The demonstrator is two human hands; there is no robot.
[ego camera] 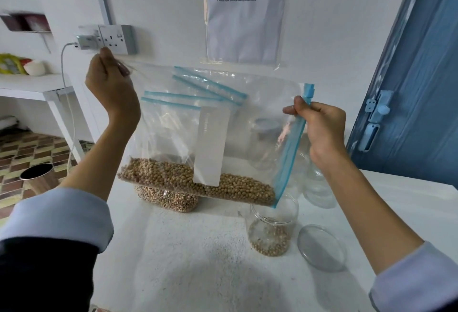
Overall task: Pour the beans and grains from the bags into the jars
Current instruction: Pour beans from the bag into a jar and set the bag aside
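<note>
Pouring step: bag of beans (198,182) held tilted above open jar (271,227) on surface (186,249) | left hand (111,83) pinches bag corner, right hand (319,125) grips blue zip strip | next, I judge: raise left corner, aim low corner into jar.

Numbered print on the wall sheet (245,11), too blurred for reading.

Clear zip bag (218,113) of tan beans (198,182) tilts over an open, part-filled jar (271,227).
</note>
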